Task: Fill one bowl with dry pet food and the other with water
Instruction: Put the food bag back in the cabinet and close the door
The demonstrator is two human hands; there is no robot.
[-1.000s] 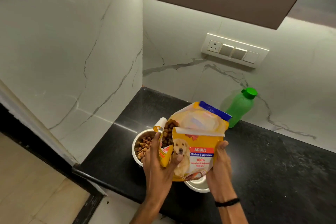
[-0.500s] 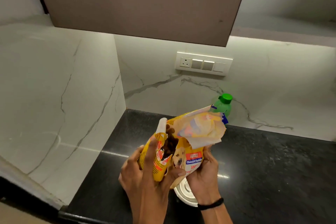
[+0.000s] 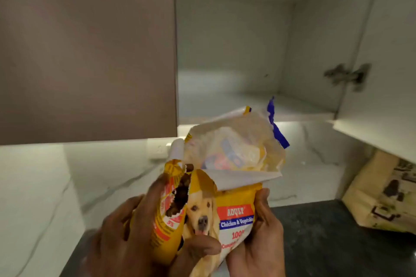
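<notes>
Wall cabinet (image 3: 236, 87) standing open above the dark counter (image 3: 326, 243), bounded on the right by its swung-out door (image 3: 382, 74); the opening appears roomy enough to take the pet food bag (image 3: 234, 216). Both hands grip the bag upright over the counter, the left hand (image 3: 126, 238) at the torn side and the right hand (image 3: 258, 243) opposite; the bowls are out of view. Keeping the tear uppermost should stop the exposed kibble (image 3: 180, 195) from spilling.
</notes>
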